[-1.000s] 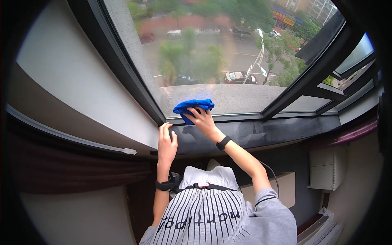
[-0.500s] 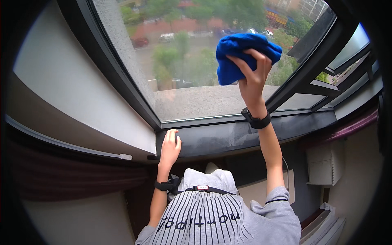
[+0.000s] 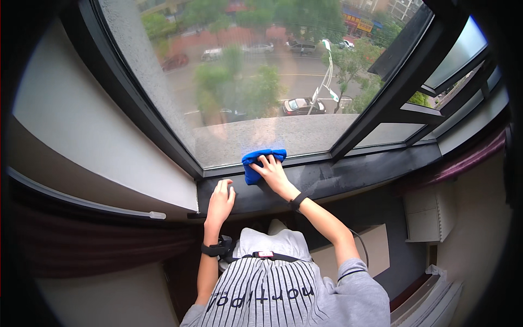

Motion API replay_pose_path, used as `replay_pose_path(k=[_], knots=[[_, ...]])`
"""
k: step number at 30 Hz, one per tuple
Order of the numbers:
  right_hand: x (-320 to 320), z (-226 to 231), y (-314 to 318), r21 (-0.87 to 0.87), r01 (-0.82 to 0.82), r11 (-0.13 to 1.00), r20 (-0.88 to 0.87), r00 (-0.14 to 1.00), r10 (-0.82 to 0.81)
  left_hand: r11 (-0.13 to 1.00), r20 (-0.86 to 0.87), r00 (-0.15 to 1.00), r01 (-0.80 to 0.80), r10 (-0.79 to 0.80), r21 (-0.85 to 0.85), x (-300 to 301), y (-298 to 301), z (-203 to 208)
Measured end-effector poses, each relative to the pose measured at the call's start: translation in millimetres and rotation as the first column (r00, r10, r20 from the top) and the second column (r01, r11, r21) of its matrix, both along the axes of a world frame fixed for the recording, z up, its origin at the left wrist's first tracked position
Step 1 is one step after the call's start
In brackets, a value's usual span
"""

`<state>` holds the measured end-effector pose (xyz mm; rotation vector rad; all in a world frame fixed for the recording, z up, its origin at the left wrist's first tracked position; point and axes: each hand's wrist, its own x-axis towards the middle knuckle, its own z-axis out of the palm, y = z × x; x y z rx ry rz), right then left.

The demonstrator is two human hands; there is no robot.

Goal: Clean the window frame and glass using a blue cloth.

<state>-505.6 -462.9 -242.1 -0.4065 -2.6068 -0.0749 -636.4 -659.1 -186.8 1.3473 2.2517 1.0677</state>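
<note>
A folded blue cloth (image 3: pixel 252 170) is pressed to the bottom of the window pane (image 3: pixel 218 139), right at the lower black frame. My right hand (image 3: pixel 274 175) grips it, fingers spread over its face, the arm slanting in from the right. My left hand (image 3: pixel 220 203) rests on the dark window sill (image 3: pixel 348 177) near its left end, holding nothing, with its fingers apart and loosely bent. The pane is hazy in its left and middle parts, and it shows a street far below.
A white wall (image 3: pixel 109 131) flanks the window on the left, above a rail with a clear tip (image 3: pixel 157 215) and a dark curtain (image 3: pixel 109 237). Rightward, an opened window sash (image 3: pixel 452 54) and a purple curtain (image 3: pixel 457 171) appear. A white cabinet (image 3: pixel 427 218) stands below.
My right hand has brought the blue cloth from high on the right of the pane down and left to its bottom edge. The left hand stays on the sill.
</note>
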Motion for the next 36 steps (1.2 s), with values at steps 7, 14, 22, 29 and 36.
replay_pose_path(k=[7,14,22,29,36], knots=[[52.6,47.2,45.4,0.160,0.010,0.987,0.111,0.993,-0.028,0.998,0.033,0.998,-0.057,0.058,-0.019,4.8,-4.7,-4.3],[80.8,252.6,87.9,0.343,0.180,0.922,-0.431,0.902,-0.016,0.999,0.081,0.996,-0.025,0.028,-0.042,28.3,8.6,-14.3],[57.0,194.8,94.1,0.125,0.106,0.986,-0.525,0.851,-0.024,0.994,-0.151,0.986,0.081,-0.068,0.078,61.8,69.7,9.0],[84.6,-2.6,72.3,0.044,0.176,0.984,-0.050,0.984,-0.173,0.986,-0.175,0.976,0.144,-0.129,0.081,81.1,97.9,-4.6],[127.3,8.1,110.7,0.167,0.092,0.982,0.062,0.993,-0.104,0.994,-0.258,0.963,0.061,-0.081,-0.086,70.0,116.2,-61.3]])
